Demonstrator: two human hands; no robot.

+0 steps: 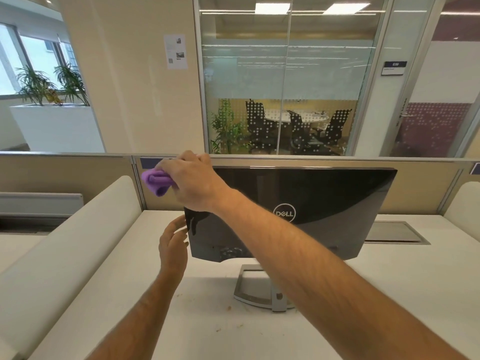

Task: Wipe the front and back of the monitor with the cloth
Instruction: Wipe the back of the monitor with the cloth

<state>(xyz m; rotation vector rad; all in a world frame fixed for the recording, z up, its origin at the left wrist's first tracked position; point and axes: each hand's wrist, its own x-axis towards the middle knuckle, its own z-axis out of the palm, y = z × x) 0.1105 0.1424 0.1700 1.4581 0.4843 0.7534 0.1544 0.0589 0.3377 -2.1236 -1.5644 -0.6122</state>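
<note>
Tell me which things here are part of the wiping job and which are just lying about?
Part of the job:
purple cloth, bunched in the right hand
monitor, back facing us
left hand at its edge

Just about:
crumbs on the desk
potted plants

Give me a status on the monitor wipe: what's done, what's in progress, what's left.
Done: cannot be told; the glossy back shows no clear wiped area. In hand: the monitor has its logo back toward the camera; the right hand grips the purple cloth at its upper left corner, while the left hand, fingers straight, is at the left edge. Left: the front faces away, unseen, so it remains unconfirmed.
</note>
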